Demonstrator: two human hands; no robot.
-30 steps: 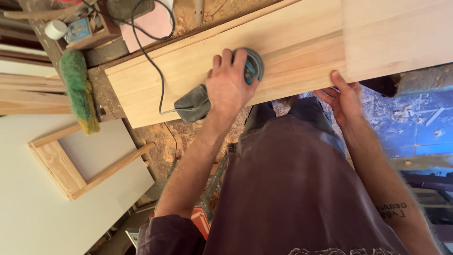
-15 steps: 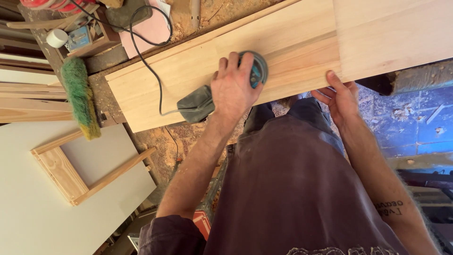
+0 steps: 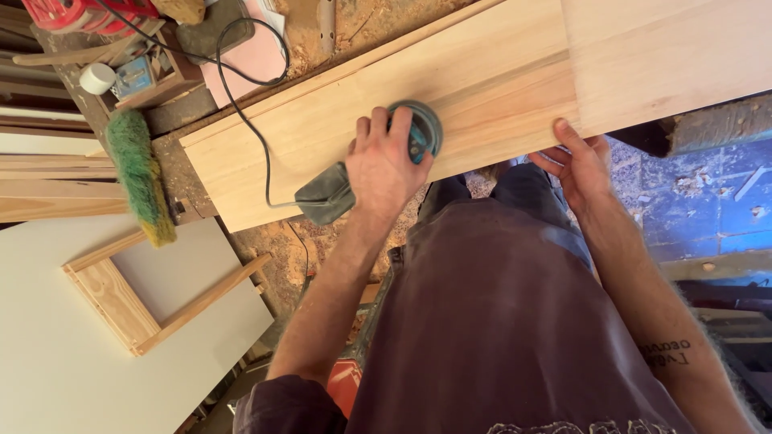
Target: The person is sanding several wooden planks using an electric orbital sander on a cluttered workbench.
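Note:
My left hand (image 3: 384, 167) is pressed on top of a teal and grey round power sander (image 3: 418, 133), which rests flat on a long pale wooden board (image 3: 498, 72). The sander's grey dust bag (image 3: 326, 195) sticks out toward the board's near edge, and its black cord (image 3: 241, 96) runs back across the bench. My right hand (image 3: 581, 165) grips the board's near edge, thumb on top and fingers underneath.
A green brush (image 3: 138, 173) lies at the bench's left end. A red tool (image 3: 60, 12), a white roll (image 3: 97, 78) and a small wooden box (image 3: 149, 76) sit behind. A wooden frame (image 3: 121, 301) lies on a white panel (image 3: 56, 378) lower left. Sawdust covers the bench; blue floor at right.
The sander and my left hand stay at nearly the same spot on the board. The whole scene has slid slightly down in the view. My right hand keeps its hold on the edge.

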